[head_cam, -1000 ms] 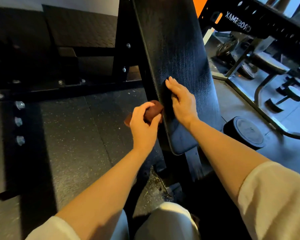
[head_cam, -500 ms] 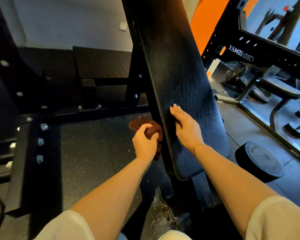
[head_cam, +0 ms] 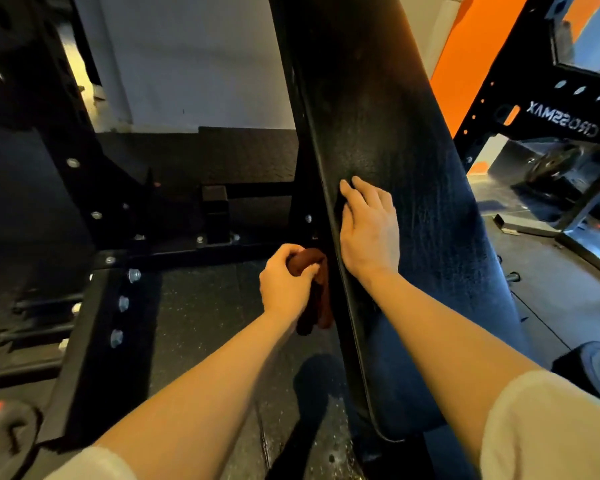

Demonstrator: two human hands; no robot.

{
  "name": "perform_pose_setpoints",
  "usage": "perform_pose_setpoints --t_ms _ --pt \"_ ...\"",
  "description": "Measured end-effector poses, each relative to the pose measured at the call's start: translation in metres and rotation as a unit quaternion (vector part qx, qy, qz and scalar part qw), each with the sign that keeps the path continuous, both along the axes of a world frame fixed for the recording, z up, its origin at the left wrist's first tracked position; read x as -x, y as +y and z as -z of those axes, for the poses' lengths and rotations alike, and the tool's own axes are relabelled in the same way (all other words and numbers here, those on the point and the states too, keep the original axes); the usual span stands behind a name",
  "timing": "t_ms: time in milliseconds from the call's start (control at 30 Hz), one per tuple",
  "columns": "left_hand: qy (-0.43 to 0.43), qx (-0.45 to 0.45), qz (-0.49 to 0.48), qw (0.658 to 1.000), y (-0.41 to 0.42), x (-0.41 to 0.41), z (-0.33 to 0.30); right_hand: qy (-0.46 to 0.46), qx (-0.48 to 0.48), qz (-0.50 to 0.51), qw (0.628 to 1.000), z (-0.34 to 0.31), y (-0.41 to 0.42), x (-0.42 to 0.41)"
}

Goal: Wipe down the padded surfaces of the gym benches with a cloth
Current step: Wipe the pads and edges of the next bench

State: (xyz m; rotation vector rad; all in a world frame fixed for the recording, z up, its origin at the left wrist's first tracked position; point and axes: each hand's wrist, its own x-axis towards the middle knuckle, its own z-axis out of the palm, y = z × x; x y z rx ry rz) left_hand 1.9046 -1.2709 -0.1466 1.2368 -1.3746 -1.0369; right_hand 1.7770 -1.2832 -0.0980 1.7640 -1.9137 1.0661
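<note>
Black padded bench [head_cam: 388,140] – steeply inclined, brown cloth [head_cam: 314,289] bunched beside its left edge

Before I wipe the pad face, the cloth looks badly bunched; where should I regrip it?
Probably by the loose end hanging below the left hand, coming from the left, the open floor side. The cloth hangs against the pad edge, and the right hand rests flat on the pad face.

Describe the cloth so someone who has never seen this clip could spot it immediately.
Find the tall black bench pad running up the middle of the frame. Against its left edge, the left hand grips a bunched cloth. It is the only reddish-brown, soft thing among black padding, steel and flooring.
</note>
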Motion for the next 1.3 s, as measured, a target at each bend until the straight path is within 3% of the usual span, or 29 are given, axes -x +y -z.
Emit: perform_pose_setpoints --t_ms 133,267,333,500,667,800,933,1100,1233,1300 --pt "0.045 0.118 -0.026 0.992 -0.005 0.009 -0.035 0.005 0.003 -0.003 1.000 0.000 0.001 0.001" --pt "-0.019 0.037 -0.014 0.999 -0.016 0.010 -0.023 0.008 0.005 -0.011 1.000 0.004 -0.001 0.003" --pt "-0.012 0.010 -0.007 1.000 -0.019 0.006 -0.015 0.004 0.007 -0.014 1.000 0.005 0.000 0.004" --pt "0.062 0.141 -0.040 0.987 -0.013 0.015 -0.025 0.006 0.014 -0.006 1.000 0.004 0.001 0.003" --pt "0.051 0.107 -0.026 0.993 -0.029 0.014 -0.023 0.010 0.017 0.004 1.000 0.004 0.001 0.003" --pt "0.085 0.144 -0.025 0.986 -0.033 0.015 -0.031 0.015 0.026 0.011 0.999 0.005 0.000 0.002" --pt "0.096 0.075 -0.022 0.992 -0.048 0.012 -0.026 0.024 0.014 0.021 0.999 0.001 0.000 -0.001" --pt "0.134 0.165 -0.028 0.977 -0.046 0.017 -0.050 0.019 0.011 0.033 0.999 -0.026 -0.010 0.001" --pt "0.119 0.092 -0.016 0.988 -0.069 0.013 -0.043 -0.002 0.007 0.038 0.999 -0.043 -0.043 -0.005" --pt "0.105 0.098 -0.015 0.989 -0.074 0.012 -0.046 -0.008 0.016 0.048 0.999 -0.039 -0.051 -0.008"
